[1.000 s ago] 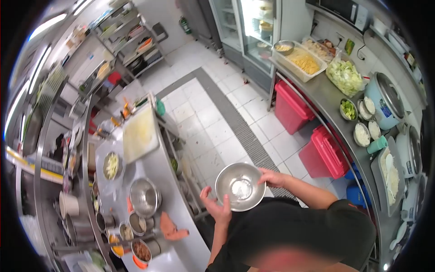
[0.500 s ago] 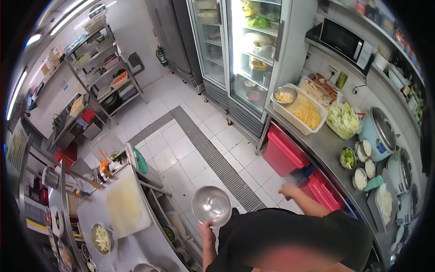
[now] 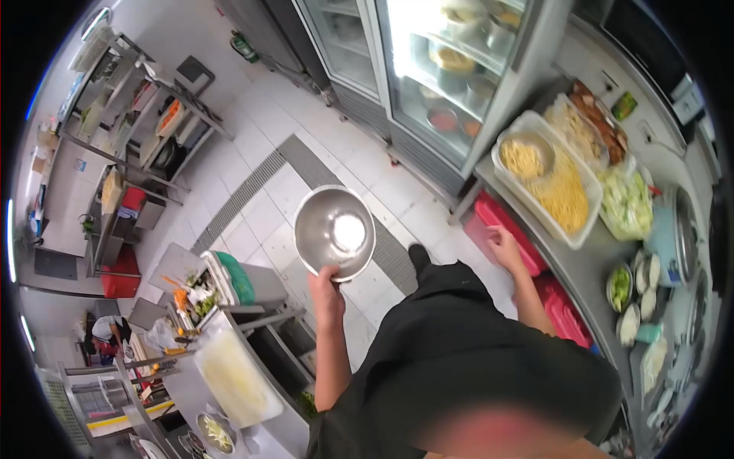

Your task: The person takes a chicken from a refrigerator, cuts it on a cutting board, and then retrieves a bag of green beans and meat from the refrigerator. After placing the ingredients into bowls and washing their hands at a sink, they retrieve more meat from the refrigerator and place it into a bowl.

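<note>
My left hand (image 3: 326, 284) grips the rim of an empty stainless steel mixing bowl (image 3: 334, 232), held out over the tiled floor with its inside facing me. My right hand (image 3: 502, 246) holds nothing; its fingers are loosely bent and apart. It hangs beside the steel counter's edge, in front of a red plastic bin (image 3: 511, 222). Closest to it on the counter is a white tub (image 3: 572, 239) of yellow noodles (image 3: 564, 200). A small metal bowl (image 3: 527, 157) with pale yellow pieces rests in that tub.
A bag of chopped lettuce (image 3: 625, 203) and a large pot (image 3: 673, 229) stand farther along the right counter. The glass-door fridge (image 3: 451, 84) is ahead. On my left are a cutting board (image 3: 238, 375) and a waste bin (image 3: 222, 279) with scraps. A floor drain grate (image 3: 306, 164) crosses the tiles.
My view has moved forward and turned, bringing the noodle counter nearer. The bowl, still in my left hand, is raised farther out. My right hand has come up beside the counter.
</note>
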A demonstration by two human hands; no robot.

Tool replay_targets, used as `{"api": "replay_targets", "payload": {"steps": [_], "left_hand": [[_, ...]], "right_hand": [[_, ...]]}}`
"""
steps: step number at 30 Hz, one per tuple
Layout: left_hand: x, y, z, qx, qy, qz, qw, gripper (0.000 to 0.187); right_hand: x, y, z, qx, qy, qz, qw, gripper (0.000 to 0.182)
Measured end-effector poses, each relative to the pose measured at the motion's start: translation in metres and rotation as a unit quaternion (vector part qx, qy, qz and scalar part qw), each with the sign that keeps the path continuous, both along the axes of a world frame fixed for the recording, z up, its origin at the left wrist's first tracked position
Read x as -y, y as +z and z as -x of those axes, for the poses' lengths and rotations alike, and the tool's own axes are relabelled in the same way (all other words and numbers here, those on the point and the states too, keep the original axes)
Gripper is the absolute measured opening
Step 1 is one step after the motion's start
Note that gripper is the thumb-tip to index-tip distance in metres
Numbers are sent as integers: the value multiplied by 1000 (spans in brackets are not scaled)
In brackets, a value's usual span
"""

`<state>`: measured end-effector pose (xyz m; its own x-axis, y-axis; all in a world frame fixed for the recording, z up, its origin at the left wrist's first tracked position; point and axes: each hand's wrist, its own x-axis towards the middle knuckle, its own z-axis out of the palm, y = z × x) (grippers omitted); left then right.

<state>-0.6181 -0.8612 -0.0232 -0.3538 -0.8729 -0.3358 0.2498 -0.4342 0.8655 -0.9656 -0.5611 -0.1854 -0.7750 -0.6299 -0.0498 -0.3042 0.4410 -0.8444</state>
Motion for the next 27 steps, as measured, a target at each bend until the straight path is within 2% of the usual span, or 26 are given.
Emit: {"api": "replay_targets", "payload": {"steps": [2,4,7,9,12,13,15,16,17,18,20,22,23,24,26,27], "left_hand": [[20,-10,21,27,8,-12,1000,37],[37,-5,34,28,28,-51,998,40],[70,-8,38,34,88,-47,994,41],[93,-15,36,29,127,-59,990,41],[132,-31,32,44,152,-49,986,42],[146,-35,32,39,151,-46,987,42],[179,-43,31,31,169,-73,982,45],[201,-50,29,27,164,-70,984,45],[223,-60,28,27,172,-82,981,47],[245,-69,27,26,181,-95,978,48],[296,-82,26,12,163,-74,984,48],[352,-87,28,17,179,-64,982,48],[382,-81,34,17,176,-60,982,48],[411,-73,39,7,168,-53,984,48],[469,-58,52,11,161,-63,985,47],[497,-49,59,-7,158,-31,987,43]], "right_hand": [[94,24,48,1,40,63,997,34],[191,56,88,-9,70,101,992,35],[325,144,126,-70,148,181,970,39],[406,201,153,-145,211,251,934,42],[497,299,181,-223,199,233,925,47],[530,317,197,-270,193,263,906,50],[595,345,240,-340,160,255,891,53],[624,364,258,-391,130,287,865,57],[660,376,287,-393,94,299,864,62],[687,392,308,-349,57,279,893,74],[743,409,359,-504,-85,187,839,85],[777,428,378,-455,-110,202,860,93],[790,438,376,-410,-166,218,870,101],[801,449,383,-359,-238,179,885,99],[818,458,393,-388,-330,194,838,88],[826,459,398,-401,-354,177,826,83]]}}
